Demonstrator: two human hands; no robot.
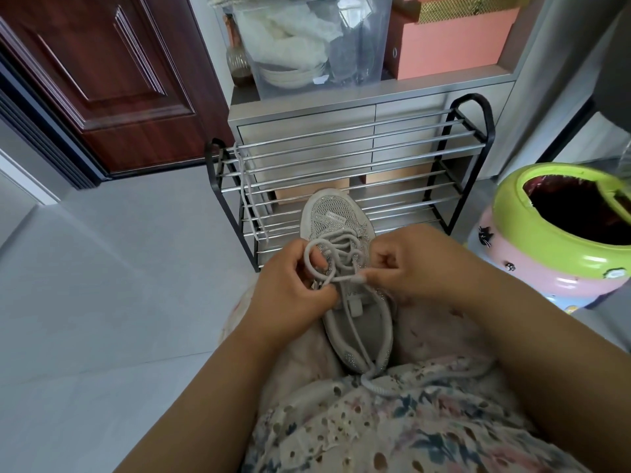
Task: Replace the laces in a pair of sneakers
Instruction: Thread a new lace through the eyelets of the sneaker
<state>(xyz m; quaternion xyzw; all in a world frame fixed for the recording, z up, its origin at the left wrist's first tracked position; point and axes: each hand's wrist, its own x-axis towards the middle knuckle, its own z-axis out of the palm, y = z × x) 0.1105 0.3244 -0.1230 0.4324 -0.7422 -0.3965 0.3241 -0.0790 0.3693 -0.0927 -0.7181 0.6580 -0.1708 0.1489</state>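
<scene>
- We hold a grey sneaker (345, 233) on our lap, toe pointing far toward the rack, heel near us against our floral clothing (392, 421).
- Our left hand (290, 288) curls round a loop of the grey lace (316, 264) at the left of the tongue, thumb and fingers pinching it.
- Our right hand (409, 268) pinches the lace's tip between thumb and forefinger, just right of the eyelets; the other fingers are curled in.
- Both hands cover the middle of the shoe, so we cannot tell how far up the lace is threaded.
- The lace's other run trails down over the heel opening and ends on our clothing.
- Just beyond the toe stands a black shoe rack (348, 179) with chrome bars; a second grey lace (249, 196) hangs from its left end.
- Behind the rack is a grey cabinet (304, 124) carrying a clear storage bin (314, 46) and pink boxes (454, 46).
- At far left is a dark red door (102, 73); at right, near our right arm, sits a green-and-pink bin (560, 233).
</scene>
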